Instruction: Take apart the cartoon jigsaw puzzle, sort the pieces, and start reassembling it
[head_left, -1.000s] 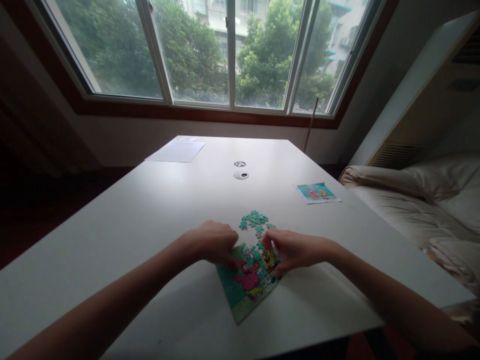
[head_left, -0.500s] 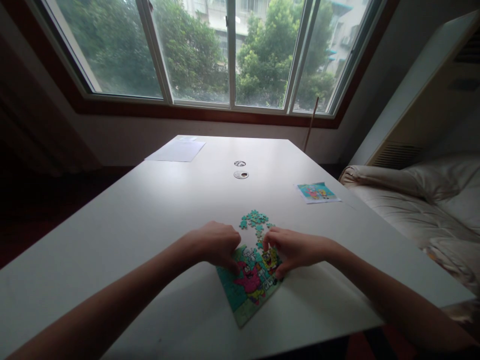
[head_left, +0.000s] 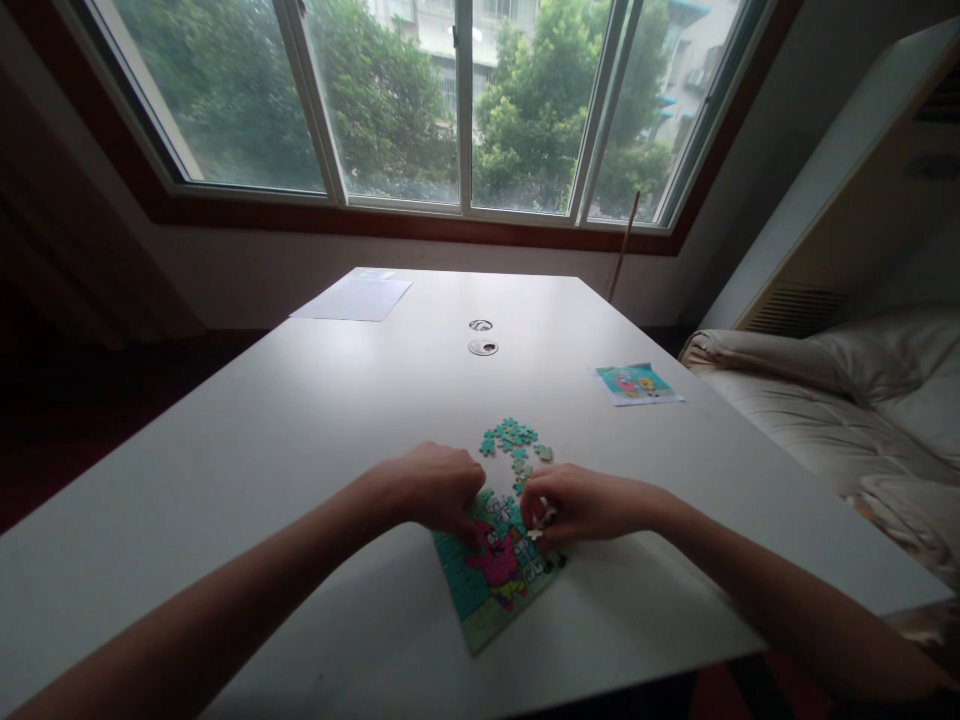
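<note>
As the left hand [head_left: 439, 487] presses flat on the puzzle [head_left: 491, 590], gripping nothing, the right hand [head_left: 581, 505] has now curled tight on a piece [head_left: 540, 522] over its far edge, loose pieces [head_left: 511, 438] just beyond on the worktop [head_left: 300, 420].

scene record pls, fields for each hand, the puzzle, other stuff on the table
left hand: pressing jigsaw puzzle's upper left edge
right hand: pinching a pale puzzle piece over its upper right
puzzle state: partly assembled, flat on white table
loose pieces: teal cluster just beyond the hands
elsewhere: picture card right, paper sheet far left
</note>
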